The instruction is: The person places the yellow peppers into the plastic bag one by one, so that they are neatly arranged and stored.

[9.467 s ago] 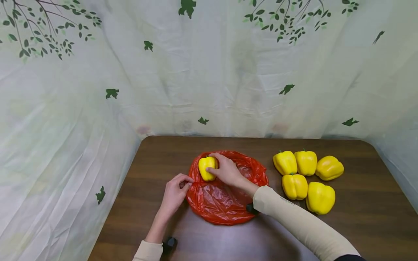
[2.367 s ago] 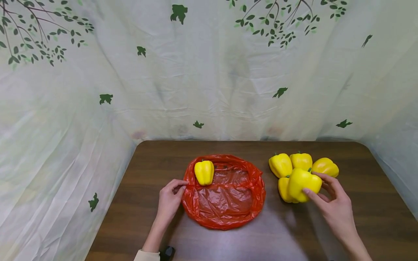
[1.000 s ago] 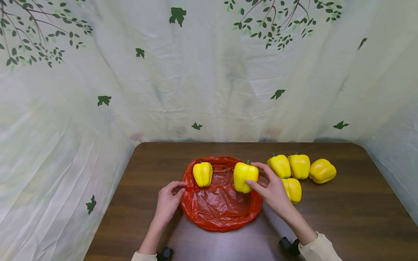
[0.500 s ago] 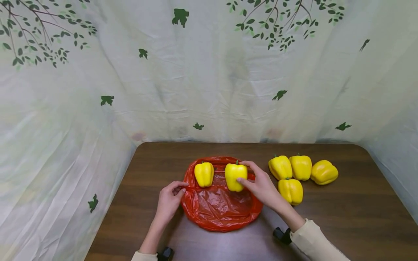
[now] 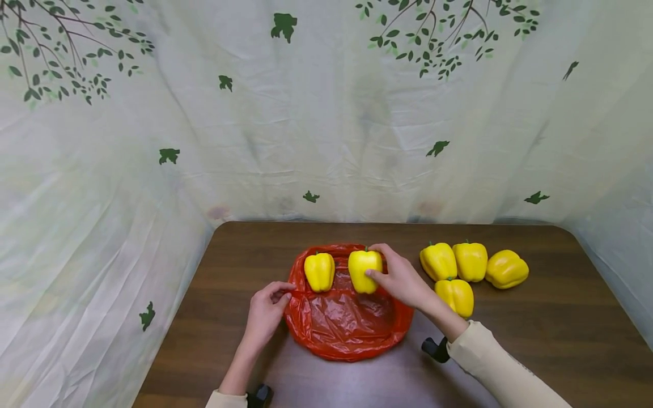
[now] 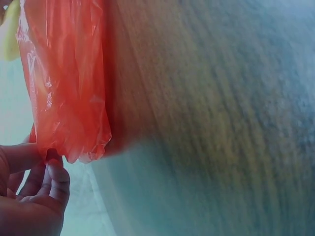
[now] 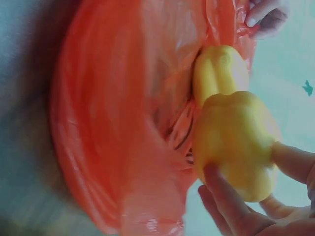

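Note:
A red plastic bag [image 5: 347,340] lies spread on the table with its mouth opened wide. My left hand [image 5: 266,311] pinches the bag's left rim between thumb and fingers; the left wrist view shows the thin film gathered at the fingertips. One yellow bell pepper [image 5: 319,273] stands inside the bag at its back left. My right hand [image 5: 403,279] grips a second yellow bell pepper [image 5: 363,273] by its right side, over the back right part of the bag. In the right wrist view this held pepper [image 7: 236,142] partly covers the other one. Whether it touches the bag's bottom I cannot tell.
Several yellow bell peppers [image 5: 470,263] sit in a group on the right of the brown wooden table [image 5: 551,317]. A pale curtain [image 5: 347,113] with printed leaves hangs behind the table and along its sides. Each wrist bears a small black device [image 5: 435,350].
My right hand took a pepper from the group on the right and carried it left over the bag, then slightly farther back. The left hand keeps its pinch on the rim.

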`<control>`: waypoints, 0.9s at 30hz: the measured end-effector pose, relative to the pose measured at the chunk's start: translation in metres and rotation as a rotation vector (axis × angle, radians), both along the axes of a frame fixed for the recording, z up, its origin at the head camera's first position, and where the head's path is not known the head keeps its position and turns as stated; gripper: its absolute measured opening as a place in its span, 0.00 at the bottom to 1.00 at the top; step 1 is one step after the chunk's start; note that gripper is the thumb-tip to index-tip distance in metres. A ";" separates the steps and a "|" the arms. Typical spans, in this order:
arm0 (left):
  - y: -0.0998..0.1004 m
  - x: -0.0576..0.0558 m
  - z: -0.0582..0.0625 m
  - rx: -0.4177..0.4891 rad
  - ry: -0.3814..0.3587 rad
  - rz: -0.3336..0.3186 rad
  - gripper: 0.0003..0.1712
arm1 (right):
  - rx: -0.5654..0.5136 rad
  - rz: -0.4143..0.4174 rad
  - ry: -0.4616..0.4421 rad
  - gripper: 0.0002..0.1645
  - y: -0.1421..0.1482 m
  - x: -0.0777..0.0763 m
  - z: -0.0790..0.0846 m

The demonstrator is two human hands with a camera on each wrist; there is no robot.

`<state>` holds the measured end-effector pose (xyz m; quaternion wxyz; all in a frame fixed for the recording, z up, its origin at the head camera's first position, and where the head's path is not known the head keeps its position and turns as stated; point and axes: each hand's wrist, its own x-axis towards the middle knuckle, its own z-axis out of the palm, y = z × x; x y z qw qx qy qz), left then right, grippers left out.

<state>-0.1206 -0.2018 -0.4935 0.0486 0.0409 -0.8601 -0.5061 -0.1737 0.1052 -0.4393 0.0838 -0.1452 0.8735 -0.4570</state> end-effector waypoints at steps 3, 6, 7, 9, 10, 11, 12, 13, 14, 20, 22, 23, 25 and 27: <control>0.000 0.000 0.000 -0.004 -0.004 0.001 0.12 | 0.032 0.014 -0.015 0.31 -0.004 -0.005 0.004; 0.001 0.000 0.001 0.001 -0.008 -0.001 0.13 | 0.079 0.042 -0.023 0.30 -0.009 -0.010 0.008; 0.001 0.000 0.001 0.004 -0.008 -0.001 0.13 | 0.097 0.055 -0.027 0.29 -0.010 -0.012 0.009; 0.001 0.000 0.001 0.004 -0.009 -0.003 0.13 | 0.131 0.079 -0.038 0.28 -0.013 -0.016 0.011; 0.001 0.000 0.001 0.003 -0.010 -0.003 0.13 | 0.144 0.087 -0.050 0.27 -0.015 -0.018 0.012; 0.001 0.000 0.001 0.003 -0.010 -0.003 0.13 | 0.153 0.093 -0.064 0.27 -0.017 -0.019 0.013; 0.001 0.000 0.001 0.002 -0.010 -0.003 0.13 | 0.159 0.100 -0.078 0.27 -0.019 -0.021 0.014; 0.001 0.000 0.001 -0.002 -0.008 -0.002 0.13 | 0.162 0.104 -0.090 0.27 -0.020 -0.022 0.015; 0.001 0.000 0.001 -0.002 -0.006 -0.002 0.13 | 0.162 0.106 -0.098 0.27 -0.022 -0.024 0.016; 0.002 -0.001 0.000 0.011 0.008 -0.016 0.13 | 0.162 0.101 -0.122 0.26 -0.031 -0.033 0.012; 0.002 0.000 -0.001 0.012 0.004 -0.020 0.14 | 0.170 0.096 -0.124 0.26 -0.033 -0.035 0.009; 0.002 0.000 -0.001 0.011 0.002 -0.021 0.14 | 0.174 0.094 -0.126 0.26 -0.035 -0.036 0.008; 0.002 0.001 -0.001 0.008 -0.002 -0.022 0.14 | 0.182 0.085 -0.131 0.26 -0.036 -0.038 0.005; 0.001 0.001 -0.001 0.007 0.006 -0.021 0.14 | 0.182 0.074 -0.134 0.26 -0.038 -0.038 0.003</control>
